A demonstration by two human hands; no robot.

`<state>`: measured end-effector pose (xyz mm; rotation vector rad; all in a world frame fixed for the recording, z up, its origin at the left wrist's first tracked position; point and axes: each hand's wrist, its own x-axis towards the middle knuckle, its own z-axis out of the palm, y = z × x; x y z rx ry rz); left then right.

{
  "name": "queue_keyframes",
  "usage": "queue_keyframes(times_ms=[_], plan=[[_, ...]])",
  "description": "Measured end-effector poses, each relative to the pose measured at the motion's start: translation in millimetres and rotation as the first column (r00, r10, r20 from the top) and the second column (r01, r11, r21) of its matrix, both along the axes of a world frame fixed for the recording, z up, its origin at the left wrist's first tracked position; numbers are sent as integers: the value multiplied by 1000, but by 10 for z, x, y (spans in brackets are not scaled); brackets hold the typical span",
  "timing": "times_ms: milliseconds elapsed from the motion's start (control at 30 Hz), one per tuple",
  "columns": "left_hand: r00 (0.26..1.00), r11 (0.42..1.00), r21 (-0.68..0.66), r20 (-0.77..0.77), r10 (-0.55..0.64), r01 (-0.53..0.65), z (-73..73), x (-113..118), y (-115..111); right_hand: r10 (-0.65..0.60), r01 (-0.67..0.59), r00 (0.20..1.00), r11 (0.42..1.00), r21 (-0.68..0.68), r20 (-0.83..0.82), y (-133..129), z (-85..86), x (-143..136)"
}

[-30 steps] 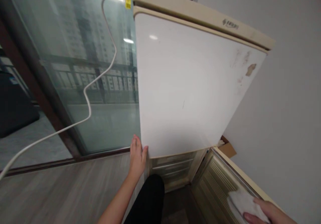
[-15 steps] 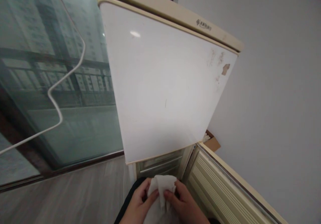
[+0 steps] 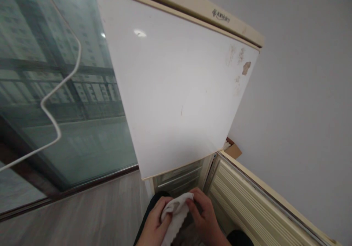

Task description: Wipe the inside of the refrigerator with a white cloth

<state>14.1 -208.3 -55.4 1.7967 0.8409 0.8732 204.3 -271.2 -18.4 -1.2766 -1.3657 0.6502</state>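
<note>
A whitish cloth (image 3: 177,216) with a scalloped edge is bunched between my two hands, low in the view. My left hand (image 3: 156,220) grips its folded left side, thumb on top. At the upper right corner, my right hand (image 3: 202,211) pinches the cloth between thumb and fingers. Both hands are just in front of the open lower compartment (image 3: 181,176) of a refrigerator, whose shut upper door (image 3: 176,80) is white with brown stains near its right edge.
The opened lower door (image 3: 247,198), ribbed inside, swings out to the right. Behind it a cardboard box (image 3: 233,149) stands by the wall (image 3: 302,91). A white cord (image 3: 59,88) hangs before the glass door (image 3: 71,139) on the left. My dark-clothed knees frame my hands.
The cloth has gone from a rounded, folded bundle to a slanted shape, its right corner drawn up. My right hand has shifted slightly up and right. The view has tilted a little.
</note>
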Motion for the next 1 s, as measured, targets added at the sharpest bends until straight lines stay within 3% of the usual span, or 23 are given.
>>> queue_keyframes(times_ms=[67,133,233,267,367,500,567,700,767,833,867,900,933,1000], plan=[[999,989,143,13,41,-42,-72,-24,-35,-25,12,989,996,-89,-145,7,-41,-71],[1000,967,252,17,23,-27,-124,-25,-92,-95,7,913,976,-218,-398,21,-97,-170],[1000,974,225,-16,-9,13,-177,-22,-154,-214,-39,717,938,-345,-663,19,-176,-317],[1000,986,168,-18,-17,20,-193,-33,-155,-211,-44,700,941,-336,-683,8,-199,-351],[986,984,-75,53,-155,159,-234,-116,-100,-166,11,803,964,-264,-572,-40,-266,-379],[920,844,-370,207,-332,388,-242,-209,9,-290,131,857,922,-364,-427,-36,-320,-250],[935,841,-410,159,-316,354,-215,-191,57,-275,144,891,926,-349,-361,6,-315,-159],[996,949,-304,-15,-92,83,-175,-71,174,-392,382,917,918,-110,-82,54,-379,-98],[998,969,-247,-43,-34,23,-199,-3,226,-301,292,951,950,-112,-72,42,-532,-192],[991,979,-197,-104,-78,57,-252,66,245,-52,-26,954,966,-255,-294,25,-766,-361],[981,980,-178,-152,-123,95,-285,103,238,23,-197,876,928,-315,-481,22,-896,-456],[962,975,-167,-204,-179,146,-319,141,220,19,-317,751,887,-335,-660,22,-1024,-547],[938,965,-167,-251,-241,203,-356,180,192,-24,-389,619,859,-333,-785,27,-1142,-623],[883,933,-189,-310,-353,307,-445,256,122,-150,-406,403,855,-323,-903,47,-1327,-700]])
